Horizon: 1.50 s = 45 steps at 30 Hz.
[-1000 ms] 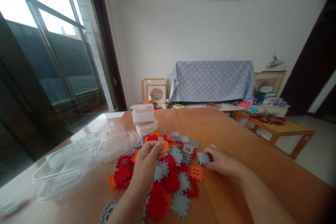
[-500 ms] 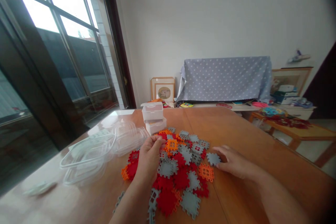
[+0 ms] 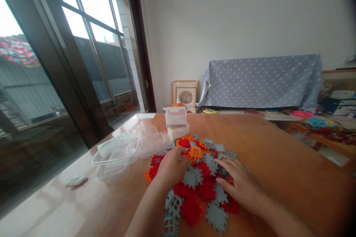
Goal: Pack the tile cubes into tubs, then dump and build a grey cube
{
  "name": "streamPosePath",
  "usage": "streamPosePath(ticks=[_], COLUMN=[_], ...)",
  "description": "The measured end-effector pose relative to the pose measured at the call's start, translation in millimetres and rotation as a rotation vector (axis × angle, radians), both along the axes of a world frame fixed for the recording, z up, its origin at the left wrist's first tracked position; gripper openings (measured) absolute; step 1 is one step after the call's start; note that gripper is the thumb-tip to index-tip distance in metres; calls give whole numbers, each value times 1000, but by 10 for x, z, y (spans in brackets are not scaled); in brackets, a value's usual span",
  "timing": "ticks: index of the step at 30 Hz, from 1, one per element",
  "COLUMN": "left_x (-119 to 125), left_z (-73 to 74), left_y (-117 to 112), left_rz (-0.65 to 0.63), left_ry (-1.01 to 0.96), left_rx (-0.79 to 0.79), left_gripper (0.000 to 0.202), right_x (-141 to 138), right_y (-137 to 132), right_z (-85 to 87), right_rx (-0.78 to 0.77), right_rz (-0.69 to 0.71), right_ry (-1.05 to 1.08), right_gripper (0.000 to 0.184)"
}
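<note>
A heap of red, grey and orange interlocking plastic tiles lies on the table under both my hands. My left hand [image 3: 174,166] reaches into the heap's left side, its fingers curled and its thumb close to the index finger; whatever they pinch is hidden. Just right of its fingertips is an orange window tile [image 3: 196,152]. Over the heap's right side is my right hand [image 3: 240,183], thumb and fingers apart, near a grey tile [image 3: 210,164]. A red tile [image 3: 191,207] and another grey tile [image 3: 217,216] lie at the near edge.
Clear plastic containers [image 3: 115,152] stand left of the heap on the wooden table [image 3: 239,126]. Two small white lidded boxes [image 3: 176,117] are stacked behind it. A small pale object [image 3: 75,180] lies at the left. Beyond the table hangs a dotted grey cloth [image 3: 261,81].
The view has turned, so the scene sits farther right. My right hand has moved left from a grey tile at the edge to over the heap. My left hand stays at the heap, more curled.
</note>
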<state>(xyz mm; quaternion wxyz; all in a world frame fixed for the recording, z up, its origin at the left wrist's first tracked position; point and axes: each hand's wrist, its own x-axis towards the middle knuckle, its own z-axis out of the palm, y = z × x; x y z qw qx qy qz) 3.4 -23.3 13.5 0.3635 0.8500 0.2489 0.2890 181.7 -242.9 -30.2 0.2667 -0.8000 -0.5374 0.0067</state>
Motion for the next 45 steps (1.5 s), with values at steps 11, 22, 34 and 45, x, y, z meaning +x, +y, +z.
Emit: streamPosePath(ticks=[11,22,34,45], left_x=[69,127,168,309], left_z=[-41,-18,-35,-60], left_y=[-218,-205,-249,-471], left_rz=[-157,-5,-94,-320], left_ry=[351,397,170,-99], left_rx=[232,288,330,-216], left_gripper=[70,40,32,24], right_x=[-30,-164,-119,-115], right_y=[306,297,310,244], right_z=[-180,5,-103,-2], right_rx=[8,212,252,499], right_rz=[-10,3,27,-16], right_ry=[-41,51,349,613], right_gripper=[57,36,32,34])
